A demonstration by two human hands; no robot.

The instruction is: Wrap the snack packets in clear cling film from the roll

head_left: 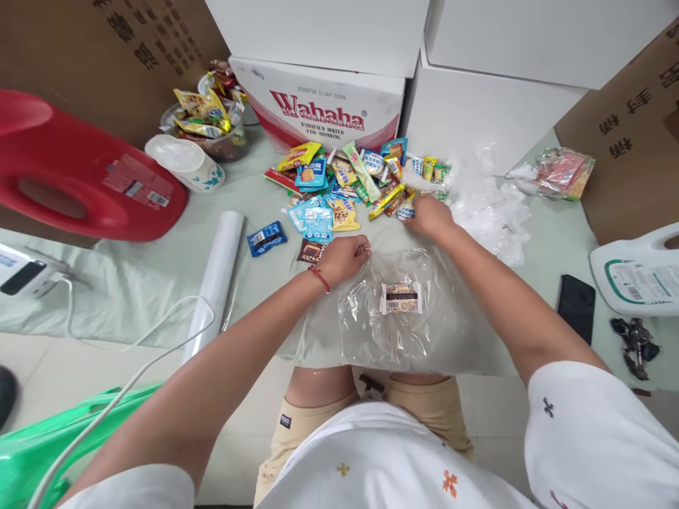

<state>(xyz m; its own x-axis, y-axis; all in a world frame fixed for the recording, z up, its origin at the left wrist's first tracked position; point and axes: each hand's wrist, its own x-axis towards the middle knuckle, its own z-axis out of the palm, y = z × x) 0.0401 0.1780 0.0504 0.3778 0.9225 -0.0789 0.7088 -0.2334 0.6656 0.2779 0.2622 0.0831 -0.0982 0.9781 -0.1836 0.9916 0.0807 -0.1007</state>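
Observation:
My left hand [346,260] pinches the upper left edge of a clear plastic bag [355,322] that lies flat near the table's front edge. One wrapped snack [401,297] with a dark label band shows through the plastic. My right hand [428,215] is at the right end of a pile of wrapped snacks [344,173], its fingers closed on a small blue-and-white snack packet [406,210]. My thumb and palm are partly hidden. Close to my left hand lie a brown packet [312,251] and a dark blue packet [267,239].
Crumpled clear bags [493,215] lie right of the pile. Behind stands a Wahaba-type carton [323,106]. A red jug [79,170], paper cups [185,162], a snack tub [228,141] and a plastic roll [215,276] are left; a phone [576,307], keys [635,346] and white jug [639,276] right.

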